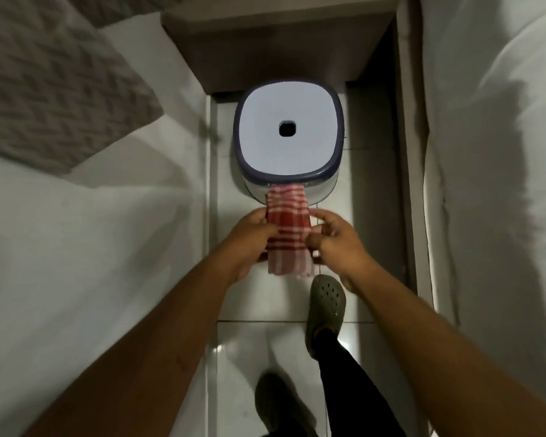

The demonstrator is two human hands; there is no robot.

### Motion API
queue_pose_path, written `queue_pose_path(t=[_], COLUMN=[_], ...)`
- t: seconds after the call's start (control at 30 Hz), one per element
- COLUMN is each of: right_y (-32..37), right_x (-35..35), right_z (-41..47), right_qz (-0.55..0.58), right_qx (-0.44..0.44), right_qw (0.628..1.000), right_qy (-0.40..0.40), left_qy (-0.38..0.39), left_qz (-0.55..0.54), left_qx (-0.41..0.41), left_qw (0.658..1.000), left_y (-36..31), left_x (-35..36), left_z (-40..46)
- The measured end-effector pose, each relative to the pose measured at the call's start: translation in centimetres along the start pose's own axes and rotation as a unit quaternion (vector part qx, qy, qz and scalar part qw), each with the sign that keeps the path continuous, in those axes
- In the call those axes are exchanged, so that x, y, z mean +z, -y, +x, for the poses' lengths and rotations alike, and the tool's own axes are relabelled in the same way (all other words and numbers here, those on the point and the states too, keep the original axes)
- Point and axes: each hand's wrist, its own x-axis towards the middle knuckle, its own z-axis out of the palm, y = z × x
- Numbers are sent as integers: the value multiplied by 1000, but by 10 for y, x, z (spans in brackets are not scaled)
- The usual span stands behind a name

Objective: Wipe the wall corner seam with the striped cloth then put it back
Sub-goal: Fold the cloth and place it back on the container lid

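Observation:
A red-and-white striped cloth [289, 230] hangs from the near edge of a white stool [287, 134] with a dark blue rim and a square hole in its seat. Its upper end is tucked under the rim. My left hand [252, 239] grips the cloth's left edge, thumb on top. On the other side, my right hand [334, 244] pinches the right edge between thumb and fingers. The cloth's lower end hangs free below both hands. White walls [76, 247] rise on both sides of the narrow passage.
The stool stands on a white tiled floor [265, 342] in front of a grey step [275, 42]. A grey door frame [407, 184] runs along the right. My feet in dark green clogs [327, 310] stand just behind the cloth.

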Motion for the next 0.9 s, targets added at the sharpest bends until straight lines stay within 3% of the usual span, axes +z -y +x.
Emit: queue_pose_path(t=[0.23,0.47,0.57,0.67,0.77,0.9], right_y=[29,26,25,20,18,20], right_x=[-15,-4,-7,-6,0,0], right_z=[115,210,244,264,275,267], right_qz=[14,-19,-21,-129,-255,-285], right_qx=[-23,-93,-85,-78,-118,-79], right_qw=[998,988,987,979,943,937], right_qy=[-63,-124,-132,-138,-179,-186], left_qy=[-15,-9,-14,-33,-68,-116], left_qz=[-13,60,108,138,185,287], left_qx=[16,59,68,76,104,108], left_qw=[1000,996,992,987,975,945], left_y=[-54,-76,-80,-75,-68,-61], left_x=[-7,-25,-26,-25,-21,-30], left_z=[103,198,225,243,249,248])
